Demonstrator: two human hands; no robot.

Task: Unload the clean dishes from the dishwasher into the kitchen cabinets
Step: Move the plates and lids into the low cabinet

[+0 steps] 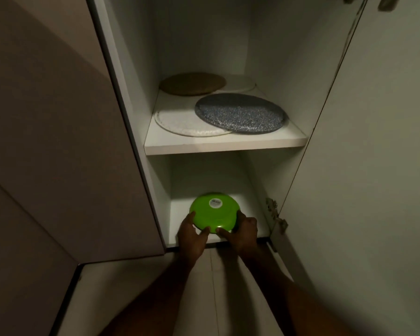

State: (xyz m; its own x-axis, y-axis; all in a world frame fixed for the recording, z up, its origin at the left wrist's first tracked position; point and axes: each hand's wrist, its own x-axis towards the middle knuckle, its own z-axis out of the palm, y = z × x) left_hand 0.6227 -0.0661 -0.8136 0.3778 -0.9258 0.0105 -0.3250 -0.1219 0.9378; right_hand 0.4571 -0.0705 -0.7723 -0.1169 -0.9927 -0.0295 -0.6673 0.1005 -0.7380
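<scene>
We hold a green dish (pixel 215 212) between our two hands at the front of the lower shelf (pixel 250 214) of an open white cabinet (pixel 131 93). The dish is upside down, its flat base up with a round white sticker (pixel 215 202) on it. Our left hand (pixel 192 235) grips the dish's near left edge, thumb lying along the rim and fingers curled under it. Our right hand (pixel 244 230) grips the near right edge, thumb pressed on the green rim and the other fingers wrapped round the side. Whether the dish rests on the shelf or is just above it, we cannot tell. A little white shows under the dish's right edge by the right hand; whether that is a second dish beneath, we cannot tell.

We count one green dish on the lower shelf. On the upper shelf (pixel 224 143) we count four flat round plates: a speckled grey-blue plate (pixel 240 113) at the front right, overlapping a white plate (pixel 180 122) at the front left; a brown plate (pixel 192 83) at the back left; and a pale plate (pixel 243 84) at the back right, partly hidden behind the brown one.

The cabinet door (pixel 374 141) stands open on the right, with a metal hinge (pixel 275 215) beside the lower shelf.
</scene>
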